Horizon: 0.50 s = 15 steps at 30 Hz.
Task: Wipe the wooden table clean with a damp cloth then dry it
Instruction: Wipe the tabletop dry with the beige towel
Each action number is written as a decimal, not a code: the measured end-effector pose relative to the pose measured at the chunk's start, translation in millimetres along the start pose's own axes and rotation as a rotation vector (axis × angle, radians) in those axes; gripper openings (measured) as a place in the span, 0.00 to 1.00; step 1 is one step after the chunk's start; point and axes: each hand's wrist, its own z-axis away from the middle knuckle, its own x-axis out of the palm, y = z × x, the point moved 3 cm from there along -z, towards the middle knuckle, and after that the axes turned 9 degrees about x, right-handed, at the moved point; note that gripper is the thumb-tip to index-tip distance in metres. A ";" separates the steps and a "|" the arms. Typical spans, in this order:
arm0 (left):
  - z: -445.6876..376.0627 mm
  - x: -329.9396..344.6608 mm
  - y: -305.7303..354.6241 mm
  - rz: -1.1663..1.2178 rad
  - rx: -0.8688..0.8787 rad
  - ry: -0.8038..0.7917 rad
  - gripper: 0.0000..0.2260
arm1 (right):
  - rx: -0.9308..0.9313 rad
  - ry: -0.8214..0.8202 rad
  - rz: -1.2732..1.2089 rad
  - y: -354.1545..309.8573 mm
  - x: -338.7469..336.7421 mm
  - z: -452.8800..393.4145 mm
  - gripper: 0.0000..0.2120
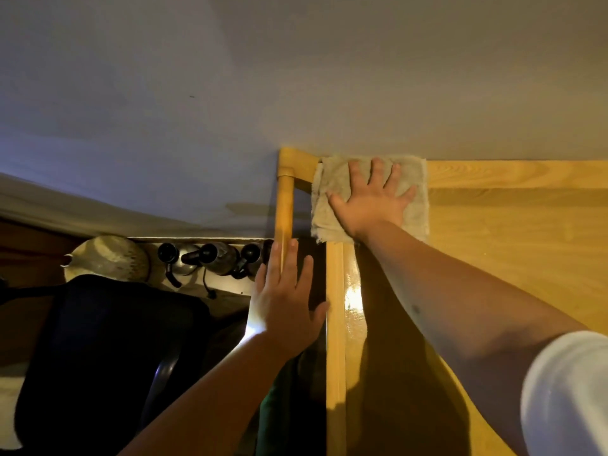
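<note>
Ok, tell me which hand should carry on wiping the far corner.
Right hand: it lies flat on the cloth at the table corner. The left hand hangs off the edge.

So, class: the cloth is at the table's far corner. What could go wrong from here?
1. The cloth overhangs the table edge; under the flat right hand it could slide off.
2. The left hand hangs beyond the table beside a wooden rail, giving no visible support while leaning.
</note>
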 end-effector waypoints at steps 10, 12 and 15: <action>-0.5 -1.4 0.2 -0.025 -0.011 -0.086 0.37 | 0.002 0.046 0.010 -4.2 -4.4 -4.9 0.33; -0.2 -0.5 0.1 -0.004 -0.014 -0.091 0.37 | -0.018 0.037 0.020 -0.2 -2.6 1.2 0.32; -1.1 1.6 -0.3 0.017 -0.008 -0.083 0.35 | -0.048 0.028 0.029 10.1 2.5 23.9 0.31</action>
